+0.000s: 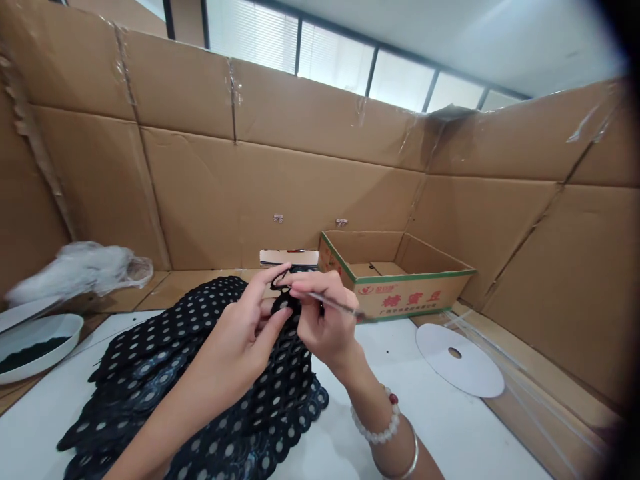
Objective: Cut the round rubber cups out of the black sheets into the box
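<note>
Head view: left hand (240, 337) pinches a black disc (283, 303) at the top of the black mesh (200, 373), left of the cardboard box (410, 293). Right hand (325, 327), closed on a needle (345, 308), meets the disc; the needle's length points boxward.

Across the back of the frame runs a cardboard wall (210, 193), brown panels joined with clear tape, the seams shining, and it bends round along the right side too. Two small clips (278, 218) sit on it at centre. Above its top edge, a row of windows (400, 80) with dark frames and pale blinds, daylight pouring through. Upper right, a plain white ceiling (500, 40). Down low, a white tabletop (425, 413) fills the bottom of the frame, bright and evenly lit, with flat cardboard edging it at right.
</note>
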